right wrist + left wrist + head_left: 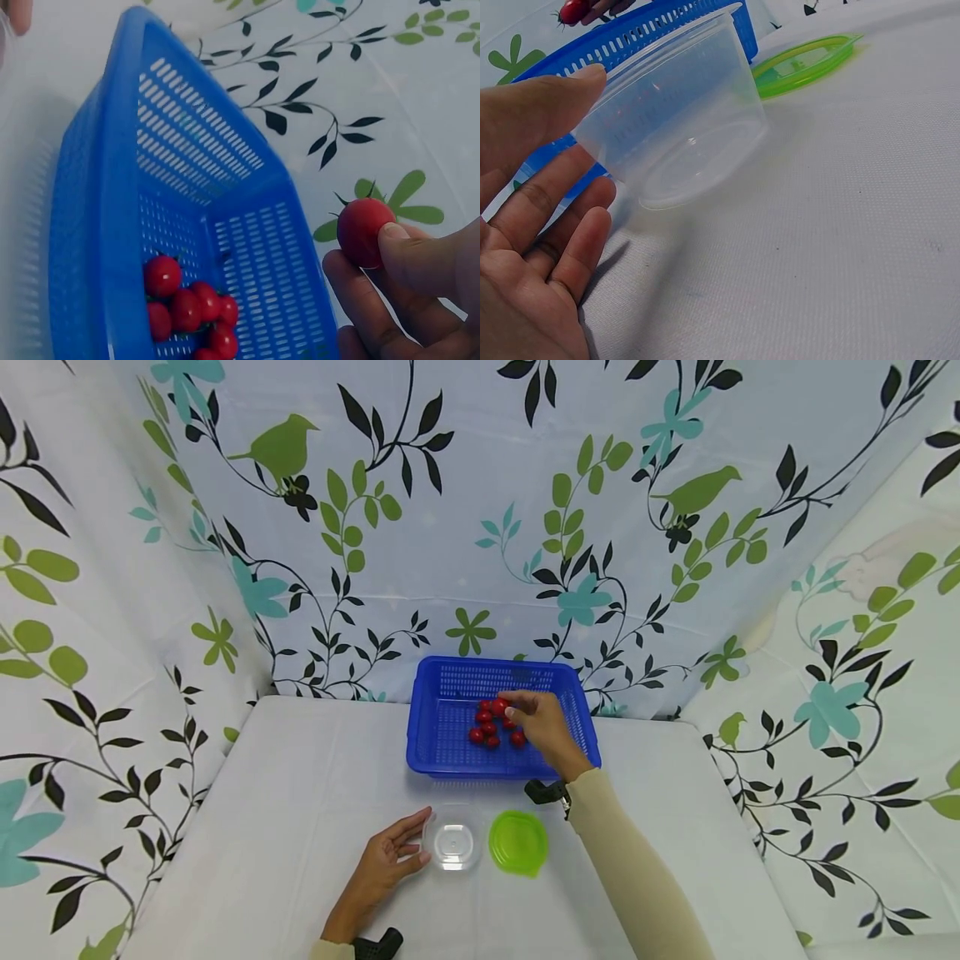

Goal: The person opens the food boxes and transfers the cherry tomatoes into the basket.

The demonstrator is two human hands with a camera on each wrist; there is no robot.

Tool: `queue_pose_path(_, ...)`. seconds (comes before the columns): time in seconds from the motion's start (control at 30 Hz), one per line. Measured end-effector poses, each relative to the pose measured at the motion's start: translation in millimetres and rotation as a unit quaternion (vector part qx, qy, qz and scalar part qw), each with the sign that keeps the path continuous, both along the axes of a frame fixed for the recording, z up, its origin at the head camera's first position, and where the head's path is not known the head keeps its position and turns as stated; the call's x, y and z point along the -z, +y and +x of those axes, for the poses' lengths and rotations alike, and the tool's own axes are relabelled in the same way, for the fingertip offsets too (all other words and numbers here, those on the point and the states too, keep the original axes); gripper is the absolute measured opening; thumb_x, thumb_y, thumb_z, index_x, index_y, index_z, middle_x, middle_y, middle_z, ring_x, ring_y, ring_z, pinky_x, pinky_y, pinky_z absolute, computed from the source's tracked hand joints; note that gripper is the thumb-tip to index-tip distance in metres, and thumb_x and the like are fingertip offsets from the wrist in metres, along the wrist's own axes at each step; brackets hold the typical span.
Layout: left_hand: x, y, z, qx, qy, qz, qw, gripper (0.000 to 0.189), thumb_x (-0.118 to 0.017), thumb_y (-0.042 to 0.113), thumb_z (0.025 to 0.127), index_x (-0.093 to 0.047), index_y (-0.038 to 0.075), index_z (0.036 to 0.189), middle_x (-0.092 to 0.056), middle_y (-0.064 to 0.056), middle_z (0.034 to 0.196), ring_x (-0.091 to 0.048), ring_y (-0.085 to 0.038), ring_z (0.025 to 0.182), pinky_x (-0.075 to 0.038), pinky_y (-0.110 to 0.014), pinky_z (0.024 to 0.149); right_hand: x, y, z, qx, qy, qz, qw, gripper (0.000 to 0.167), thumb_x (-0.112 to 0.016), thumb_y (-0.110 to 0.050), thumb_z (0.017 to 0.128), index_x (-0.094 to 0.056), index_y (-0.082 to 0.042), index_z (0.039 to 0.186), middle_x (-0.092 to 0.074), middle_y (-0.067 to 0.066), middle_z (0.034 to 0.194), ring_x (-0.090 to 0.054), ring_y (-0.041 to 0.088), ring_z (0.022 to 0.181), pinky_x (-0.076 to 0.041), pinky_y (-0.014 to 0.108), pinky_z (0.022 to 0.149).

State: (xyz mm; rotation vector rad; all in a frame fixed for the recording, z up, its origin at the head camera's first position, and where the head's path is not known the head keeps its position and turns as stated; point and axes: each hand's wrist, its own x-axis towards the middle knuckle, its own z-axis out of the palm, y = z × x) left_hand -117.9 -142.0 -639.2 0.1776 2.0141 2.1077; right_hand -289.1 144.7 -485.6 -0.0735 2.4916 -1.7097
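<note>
My right hand [542, 723] pinches a red cherry tomato [365, 232] with a green calyx between thumb and fingertips, held up over the blue basket [450, 767]. Below it, several more cherry tomatoes [187, 308] lie on the basket floor. A clear, round plastic container [453, 841] stands upright on the table, with nothing visible inside. At its left side my left hand [386, 862] rests with relaxed fingers, the thumb [585, 84] right at the rim and the other fingers spread along the wall.
A bright green lid [518, 843] with a small tab lies flat to the right of the container. The white-covered table [315, 777] meets a patterned cloth [465, 568] with leaves and birds right behind the basket. More of this cloth hangs on both sides.
</note>
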Motion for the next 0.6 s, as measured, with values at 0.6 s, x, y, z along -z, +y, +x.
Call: queue_pose_path(0.6,1.1,-1.0,0.0,0.000,0.007,0.008,0.9999,0.066,-0.077,0.001,0.095,-0.052,0.006,0.156,-0.050,-0.014,0.164,-0.058,-0.014,0.139,-0.052,-0.023,0.107,3.9,16,-47.2,-0.085,-0.063,0.099,0.9894,0.030,-0.064,-0.005,0.105,-0.077,-0.015,0.130,-0.067,0.010,0.145,-0.052,0.033,0.145,-0.038,0.057,0.126)
